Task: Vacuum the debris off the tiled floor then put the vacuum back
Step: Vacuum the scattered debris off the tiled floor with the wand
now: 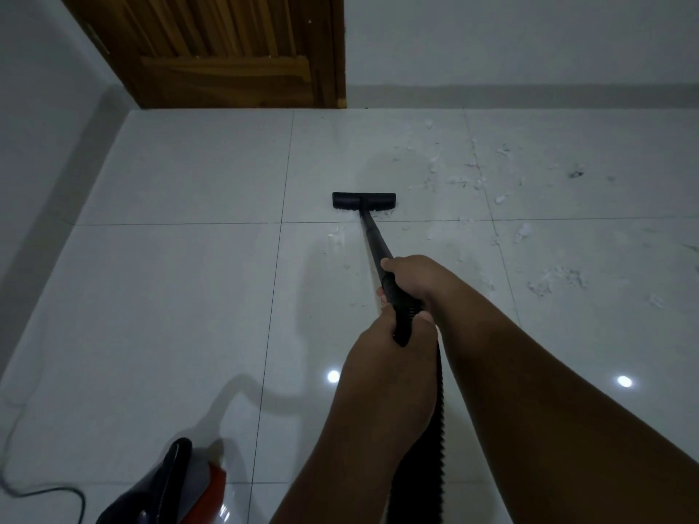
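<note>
Head view
Right hand (410, 276): fingers wrapped round the black vacuum wand (374, 240).
Left hand (393, 336): gripping the wand's ribbed end, just behind the right.
Flat black floor nozzle (364, 200): on the glossy white tiled floor (170, 296).
White scattered debris (472, 175): right of the nozzle.
Red-and-black vacuum body (181, 485): lower left.

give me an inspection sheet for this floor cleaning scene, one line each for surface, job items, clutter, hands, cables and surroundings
Surface: glossy white tiled floor, dark grout lines, two ceiling-light reflections.
Job's things: black floor nozzle flat on the tile at the end of the black wand; ribbed hose hangs down between the forearms; red and black vacuum body at lower left.
Clutter: white debris scattered right of the nozzle, with a few dark specks.
Grippers: right hand grips the wand higher up; left hand grips just behind it.
Cables: grey power cord on the floor left of the vacuum body.
Surroundings: wooden door, pale walls.
</note>
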